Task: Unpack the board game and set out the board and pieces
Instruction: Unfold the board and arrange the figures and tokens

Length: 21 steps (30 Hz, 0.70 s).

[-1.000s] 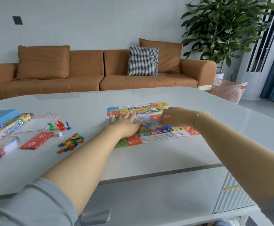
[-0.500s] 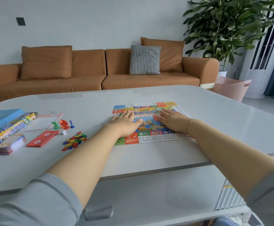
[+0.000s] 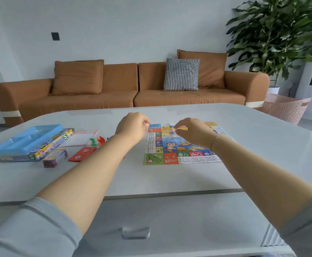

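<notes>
While both hands curl over the board (image 3: 181, 145) at mid-desk, left hand (image 3: 132, 127) fingers apparently pinching its far edge, right hand (image 3: 192, 133) grip unclear, pressing the creases flat would help.

We find the board (image 3: 171, 147) at table (image 3: 262, 145) centre; box (image 3: 29, 143), card stacks (image 3: 55, 158) and pawns (image 3: 97, 140) at its 9 o'clock; sofa (image 3: 125, 86) at 12, plant (image 3: 281, 34) at 2.
</notes>
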Tool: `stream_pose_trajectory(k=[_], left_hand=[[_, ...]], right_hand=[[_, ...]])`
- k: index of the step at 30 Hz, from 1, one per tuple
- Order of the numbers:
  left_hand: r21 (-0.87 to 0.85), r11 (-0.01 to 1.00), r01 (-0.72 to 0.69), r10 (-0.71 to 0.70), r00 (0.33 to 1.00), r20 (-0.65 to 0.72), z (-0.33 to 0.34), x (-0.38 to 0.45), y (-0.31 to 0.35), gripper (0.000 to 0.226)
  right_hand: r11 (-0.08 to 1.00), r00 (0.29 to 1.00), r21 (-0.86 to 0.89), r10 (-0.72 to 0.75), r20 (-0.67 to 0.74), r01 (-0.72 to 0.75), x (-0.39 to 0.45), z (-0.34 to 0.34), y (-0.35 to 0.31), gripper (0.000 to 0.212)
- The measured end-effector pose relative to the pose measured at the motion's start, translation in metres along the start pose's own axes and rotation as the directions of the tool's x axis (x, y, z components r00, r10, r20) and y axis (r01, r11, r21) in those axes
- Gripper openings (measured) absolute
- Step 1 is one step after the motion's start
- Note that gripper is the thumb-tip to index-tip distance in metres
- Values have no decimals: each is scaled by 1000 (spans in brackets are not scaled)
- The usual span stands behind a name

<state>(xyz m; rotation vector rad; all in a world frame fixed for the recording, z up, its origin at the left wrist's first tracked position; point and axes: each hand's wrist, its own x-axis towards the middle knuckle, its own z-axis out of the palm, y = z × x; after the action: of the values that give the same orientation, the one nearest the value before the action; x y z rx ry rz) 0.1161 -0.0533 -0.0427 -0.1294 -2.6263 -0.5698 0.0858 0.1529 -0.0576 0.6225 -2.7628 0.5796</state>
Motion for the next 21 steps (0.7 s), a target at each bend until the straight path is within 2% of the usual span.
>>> stream_pose_trajectory(k=[2,5,12,16,19,21], left_hand=[[46,999,18,-17,1000,-19,-12,1,-16,32],[98,993,71,-74,997,26,-32,2,-42,38],[151,962,228,-246,962,115,-66,-5,-111,33],[177,952,248,-274,952,138,-71,-9,-134,37],[205,956,211,-252,947,200,-71,-12,-139,42],[154,972,179,-213,946,245,-70,-12,-142,43]], right_hand=[[1000,1000,13,1,29,-1,6,7,-14,28],[999,998,34,-20,66,17,17,17,-31,28],[977,993,186,-110,38,101,42,48,-88,23],[957,981,260,-162,107,130,56,69,-123,28],[960,968,228,-201,150,164,66,80,-144,42],[958,958,217,-226,178,185,71,83,-154,48]])
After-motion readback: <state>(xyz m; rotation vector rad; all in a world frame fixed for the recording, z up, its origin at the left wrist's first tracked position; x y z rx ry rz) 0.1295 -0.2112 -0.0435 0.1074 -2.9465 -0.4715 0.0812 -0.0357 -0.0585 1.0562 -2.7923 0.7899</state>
